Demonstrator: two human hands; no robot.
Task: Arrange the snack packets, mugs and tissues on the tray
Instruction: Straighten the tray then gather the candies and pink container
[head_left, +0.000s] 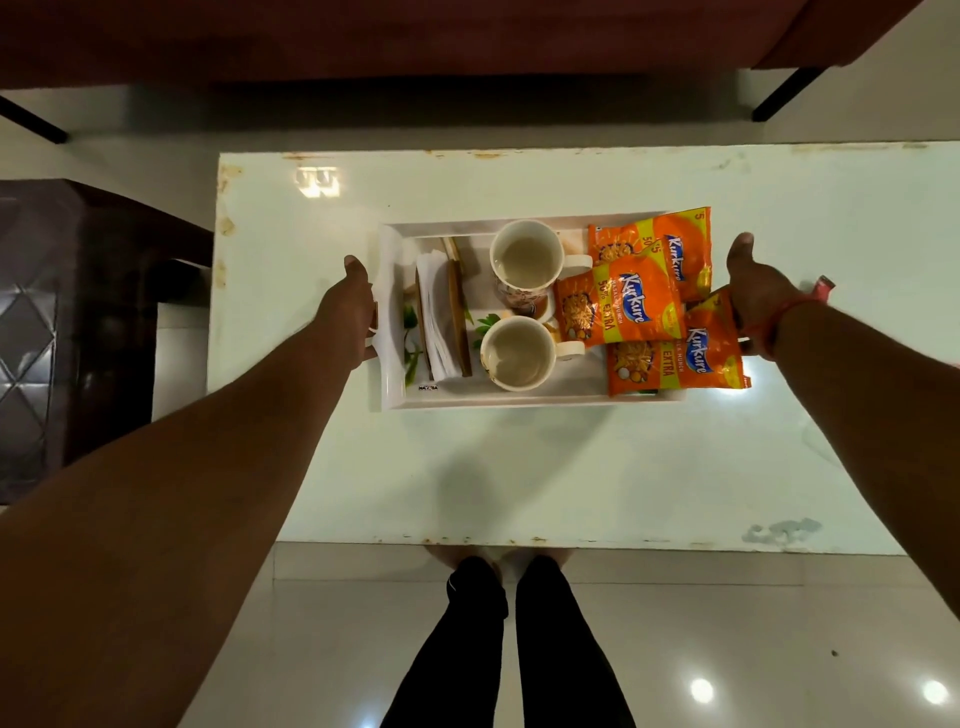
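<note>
Both hands grip tray (395, 322): two mugs, three snack packets

A: Where does the one view sit?

B: On the person's head, looking almost straight down. The white table (571, 467) fills the middle, with its far edge toward 12 o'clock and the person's legs (509, 649) at 6 o'clock.

A: How near?

B: Standing height, wide-angle; both forearms run in from the lower corners, at 8 and 4 o'clock, toward the tray (519, 399) near the centre.

A: A second view to share with?

B: Only this one.
</note>
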